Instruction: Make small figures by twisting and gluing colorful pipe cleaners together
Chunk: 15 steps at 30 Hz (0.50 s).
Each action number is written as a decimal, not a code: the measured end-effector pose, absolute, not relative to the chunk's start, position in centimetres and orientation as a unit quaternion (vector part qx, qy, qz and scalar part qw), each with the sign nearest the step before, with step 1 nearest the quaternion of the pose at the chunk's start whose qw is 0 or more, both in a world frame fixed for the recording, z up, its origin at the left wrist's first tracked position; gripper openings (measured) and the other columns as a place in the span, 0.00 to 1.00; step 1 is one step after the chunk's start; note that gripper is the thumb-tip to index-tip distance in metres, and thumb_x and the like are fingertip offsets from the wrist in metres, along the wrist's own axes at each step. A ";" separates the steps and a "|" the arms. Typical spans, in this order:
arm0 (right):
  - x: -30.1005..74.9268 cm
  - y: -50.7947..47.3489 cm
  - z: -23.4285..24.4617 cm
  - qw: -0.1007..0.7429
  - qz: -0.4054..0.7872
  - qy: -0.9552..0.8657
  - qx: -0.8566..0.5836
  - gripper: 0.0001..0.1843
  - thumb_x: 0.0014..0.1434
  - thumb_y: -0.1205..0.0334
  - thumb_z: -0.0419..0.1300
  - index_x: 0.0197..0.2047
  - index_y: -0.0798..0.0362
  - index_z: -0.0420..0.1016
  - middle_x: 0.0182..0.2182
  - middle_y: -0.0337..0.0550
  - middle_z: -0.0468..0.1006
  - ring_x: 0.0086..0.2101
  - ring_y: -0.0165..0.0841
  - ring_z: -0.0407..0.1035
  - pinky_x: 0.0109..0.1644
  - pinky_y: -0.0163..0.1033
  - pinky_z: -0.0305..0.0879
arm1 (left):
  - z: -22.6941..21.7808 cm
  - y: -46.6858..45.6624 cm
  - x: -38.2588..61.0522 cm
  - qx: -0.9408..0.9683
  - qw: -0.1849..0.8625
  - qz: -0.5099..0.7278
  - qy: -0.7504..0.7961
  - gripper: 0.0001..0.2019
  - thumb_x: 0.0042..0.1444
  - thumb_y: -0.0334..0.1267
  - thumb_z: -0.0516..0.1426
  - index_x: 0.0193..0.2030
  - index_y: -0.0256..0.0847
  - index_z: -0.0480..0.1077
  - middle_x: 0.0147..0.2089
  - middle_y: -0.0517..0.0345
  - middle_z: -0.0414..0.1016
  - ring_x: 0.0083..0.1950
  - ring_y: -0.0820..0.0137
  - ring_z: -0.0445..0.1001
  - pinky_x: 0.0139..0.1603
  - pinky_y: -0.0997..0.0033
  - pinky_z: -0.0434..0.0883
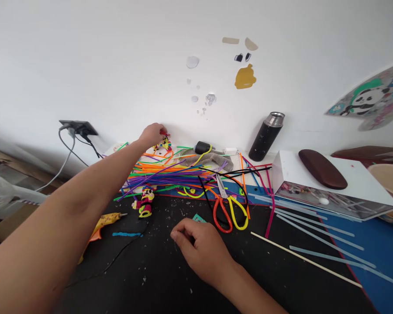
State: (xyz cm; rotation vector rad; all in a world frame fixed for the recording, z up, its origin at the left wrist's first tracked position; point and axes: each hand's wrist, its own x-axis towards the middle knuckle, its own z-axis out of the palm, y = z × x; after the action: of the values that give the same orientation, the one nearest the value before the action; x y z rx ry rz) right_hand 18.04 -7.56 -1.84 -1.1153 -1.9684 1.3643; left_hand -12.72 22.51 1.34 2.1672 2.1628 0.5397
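Note:
My left hand (151,134) reaches far across the table to the wall, fingers closed on a small red and yellow pipe-cleaner figure (164,141). My right hand (199,246) rests on the black mat (157,270), fingers curled loosely, beside a small teal card (199,218); I cannot make out anything in it. A big heap of coloured pipe cleaners (170,174) lies between the hands. Another small pipe-cleaner figure (146,202) lies at the mat's far edge. Red and yellow scissors (229,209) sit just right of my right hand.
A yellow glue gun (106,220) lies at the left, its cord trailing over the mat. Clear glue sticks (317,226) and a thin wooden stick (304,258) lie at the right. A black flask (266,137), a white box (334,187) and a wall socket (77,127) stand behind.

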 end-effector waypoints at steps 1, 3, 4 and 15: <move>18.0 -7.6 -1.8 0.245 0.500 -0.723 -0.409 0.10 0.68 0.54 0.60 0.39 0.47 0.81 0.24 0.36 0.76 0.27 0.31 0.68 0.34 0.37 0.55 | 1.4 22.6 -12.8 0.699 0.014 0.171 0.694 0.17 0.46 0.29 0.64 0.44 0.41 0.82 0.48 0.47 0.83 0.48 0.55 0.78 0.47 0.64 0.71; 18.0 -7.6 -1.8 0.241 0.498 -0.725 -0.411 0.10 0.68 0.54 0.60 0.39 0.48 0.81 0.24 0.36 0.76 0.27 0.31 0.69 0.34 0.37 0.55 | 1.4 22.7 -12.9 0.703 0.008 0.164 0.692 0.17 0.46 0.29 0.63 0.45 0.41 0.83 0.49 0.47 0.83 0.47 0.56 0.78 0.46 0.64 0.71; 18.0 -7.5 -1.7 0.237 0.496 -0.726 -0.413 0.10 0.68 0.55 0.60 0.39 0.48 0.81 0.25 0.36 0.76 0.27 0.31 0.69 0.34 0.37 0.55 | 1.4 22.8 -13.0 0.705 0.005 0.160 0.691 0.17 0.47 0.29 0.63 0.45 0.40 0.83 0.50 0.46 0.83 0.47 0.56 0.78 0.46 0.65 0.71; 18.0 -7.6 -1.5 0.221 0.465 -0.753 -0.409 0.10 0.70 0.58 0.58 0.43 0.49 0.81 0.28 0.36 0.80 0.29 0.30 0.71 0.35 0.35 0.56 | 0.3 22.5 -13.5 0.705 -0.052 0.168 0.687 0.16 0.55 0.33 0.60 0.50 0.44 0.80 0.55 0.46 0.78 0.60 0.50 0.73 0.61 0.56 0.70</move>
State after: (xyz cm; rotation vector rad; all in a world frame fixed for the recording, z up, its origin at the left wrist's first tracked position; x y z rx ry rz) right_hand 18.03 -7.56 -1.47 -1.1316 -2.0824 1.2844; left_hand -13.53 22.53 0.33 2.2932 2.2318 0.5468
